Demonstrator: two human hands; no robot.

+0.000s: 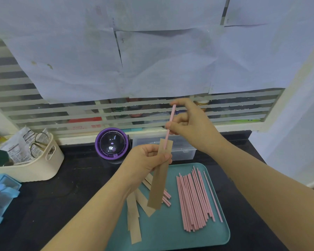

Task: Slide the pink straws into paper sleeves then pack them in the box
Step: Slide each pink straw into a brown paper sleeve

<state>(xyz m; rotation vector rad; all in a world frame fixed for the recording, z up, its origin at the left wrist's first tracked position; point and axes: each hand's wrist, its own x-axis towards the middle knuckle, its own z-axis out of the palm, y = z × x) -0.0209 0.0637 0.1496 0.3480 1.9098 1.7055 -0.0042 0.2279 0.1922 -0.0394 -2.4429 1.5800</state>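
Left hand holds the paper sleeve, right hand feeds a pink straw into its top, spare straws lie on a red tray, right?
The tray is teal, not red; the head view shows it. Otherwise yes: the left hand holds the paper sleeve, the right hand feeds a pink straw into its top, and spare straws lie on it.

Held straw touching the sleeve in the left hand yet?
Touching. Head view: the pink straw, pinched by the right hand, has its lower end tucked into the top mouth of the paper sleeve that the left hand grips.
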